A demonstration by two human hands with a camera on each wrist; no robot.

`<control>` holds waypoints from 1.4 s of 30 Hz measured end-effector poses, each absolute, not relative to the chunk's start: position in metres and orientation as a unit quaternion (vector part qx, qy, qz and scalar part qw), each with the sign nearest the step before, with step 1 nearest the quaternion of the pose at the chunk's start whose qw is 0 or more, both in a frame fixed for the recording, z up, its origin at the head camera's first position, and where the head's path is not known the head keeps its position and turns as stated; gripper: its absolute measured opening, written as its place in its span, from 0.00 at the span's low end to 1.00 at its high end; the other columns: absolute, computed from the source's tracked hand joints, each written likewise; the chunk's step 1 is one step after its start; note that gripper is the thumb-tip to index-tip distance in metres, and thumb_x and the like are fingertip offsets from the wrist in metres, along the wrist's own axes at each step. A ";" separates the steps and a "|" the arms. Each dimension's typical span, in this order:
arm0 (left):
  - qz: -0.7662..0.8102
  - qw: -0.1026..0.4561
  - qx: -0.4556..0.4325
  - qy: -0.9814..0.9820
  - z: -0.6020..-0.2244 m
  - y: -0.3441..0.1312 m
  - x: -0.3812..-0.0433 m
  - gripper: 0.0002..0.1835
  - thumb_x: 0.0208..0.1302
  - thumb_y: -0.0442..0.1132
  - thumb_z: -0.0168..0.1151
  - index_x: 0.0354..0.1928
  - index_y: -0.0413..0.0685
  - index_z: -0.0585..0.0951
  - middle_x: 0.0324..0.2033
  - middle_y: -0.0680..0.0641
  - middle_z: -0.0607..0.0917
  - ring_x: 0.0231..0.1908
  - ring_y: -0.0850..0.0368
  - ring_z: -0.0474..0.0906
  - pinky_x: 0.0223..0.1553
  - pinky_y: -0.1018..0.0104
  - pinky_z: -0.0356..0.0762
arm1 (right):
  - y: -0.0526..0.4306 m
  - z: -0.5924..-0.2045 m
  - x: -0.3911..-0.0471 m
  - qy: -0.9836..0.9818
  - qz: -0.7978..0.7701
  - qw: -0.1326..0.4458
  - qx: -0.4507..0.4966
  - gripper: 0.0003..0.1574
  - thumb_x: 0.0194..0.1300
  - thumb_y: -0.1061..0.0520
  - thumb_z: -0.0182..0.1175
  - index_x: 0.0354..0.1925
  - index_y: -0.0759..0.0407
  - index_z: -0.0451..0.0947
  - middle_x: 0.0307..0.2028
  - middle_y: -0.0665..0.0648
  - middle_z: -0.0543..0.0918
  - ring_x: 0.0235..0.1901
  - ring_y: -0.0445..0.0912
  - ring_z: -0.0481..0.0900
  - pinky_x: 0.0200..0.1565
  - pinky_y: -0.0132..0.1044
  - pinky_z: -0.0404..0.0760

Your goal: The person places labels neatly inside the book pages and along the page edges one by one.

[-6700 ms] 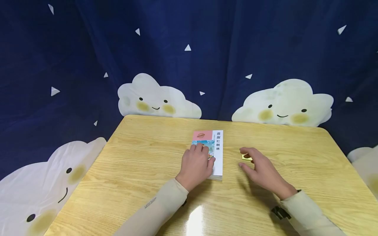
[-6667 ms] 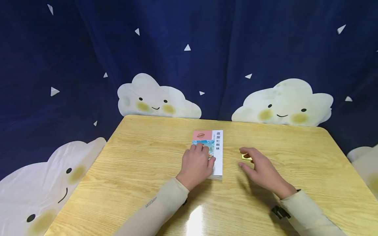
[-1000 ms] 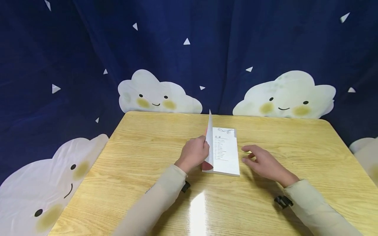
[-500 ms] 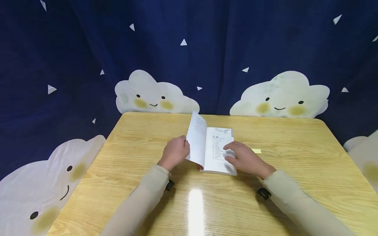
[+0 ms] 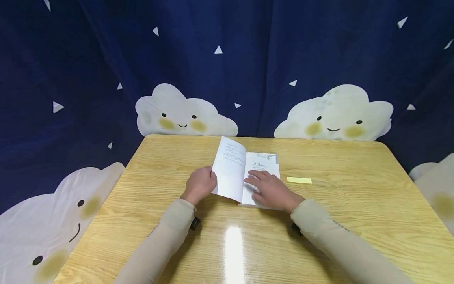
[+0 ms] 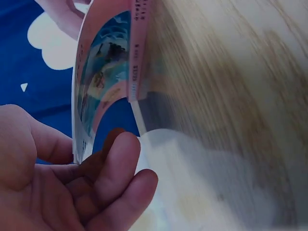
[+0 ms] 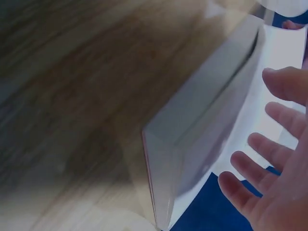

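Note:
A paperback book lies on the table, turned open to a contents page (image 5: 264, 159). My left hand (image 5: 201, 182) pinches the outer edge of its raised front cover and first leaves (image 5: 229, 171), thumb on the inner side. The left wrist view shows the pink and blue picture cover (image 6: 103, 60) bowed outward above the wood, next to the pink spine. Over the right-hand page, my right hand (image 5: 270, 190) has its fingers spread and fairly straight, fingertips near the gutter. In the right wrist view those fingers (image 7: 260, 151) stretch across the white page.
A small yellow strip, like a pad of sticky notes (image 5: 299, 180), lies just right of the book. The wooden table (image 5: 170, 157) ends at a dark blue curtain (image 5: 198, 47) printed with clouds. Light glares off the wood nearer the body.
First the book lay closed under my left hand. That hand has since lifted the cover and swung it left. My right hand has moved left over the page, uncovering the yellow strip.

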State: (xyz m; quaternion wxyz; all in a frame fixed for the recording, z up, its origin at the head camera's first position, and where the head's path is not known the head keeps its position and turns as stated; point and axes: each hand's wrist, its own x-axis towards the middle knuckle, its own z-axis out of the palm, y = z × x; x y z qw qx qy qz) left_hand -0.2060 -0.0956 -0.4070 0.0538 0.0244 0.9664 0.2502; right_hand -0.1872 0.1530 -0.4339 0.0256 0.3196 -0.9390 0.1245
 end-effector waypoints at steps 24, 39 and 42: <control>0.096 -0.042 0.169 0.980 -0.417 -0.089 -0.209 0.28 0.67 0.40 0.58 0.67 0.39 0.71 0.68 0.35 0.69 0.67 0.38 0.68 0.62 0.43 0.72 | 0.147 -0.438 -0.186 -0.929 0.078 -0.012 0.361 0.32 0.68 0.57 0.56 0.69 0.52 0.70 0.67 0.60 0.74 0.63 0.60 0.74 0.57 0.58 0.77; -0.005 0.076 0.332 0.940 -0.422 -0.066 -0.217 0.33 0.63 0.40 0.52 0.73 0.58 0.67 0.76 0.50 0.61 0.75 0.47 0.57 0.70 0.45 0.65 | 0.149 -0.442 -0.185 -0.924 0.078 0.009 0.373 0.34 0.69 0.56 0.55 0.72 0.50 0.67 0.67 0.62 0.74 0.63 0.61 0.74 0.54 0.60 0.78; 0.006 0.081 0.329 0.941 -0.423 -0.068 -0.217 0.31 0.67 0.43 0.50 0.73 0.59 0.67 0.77 0.50 0.60 0.75 0.47 0.58 0.68 0.44 0.67 | 0.150 -0.442 -0.186 -0.925 0.081 0.005 0.370 0.34 0.69 0.56 0.55 0.72 0.51 0.66 0.67 0.62 0.74 0.63 0.61 0.73 0.56 0.61 0.77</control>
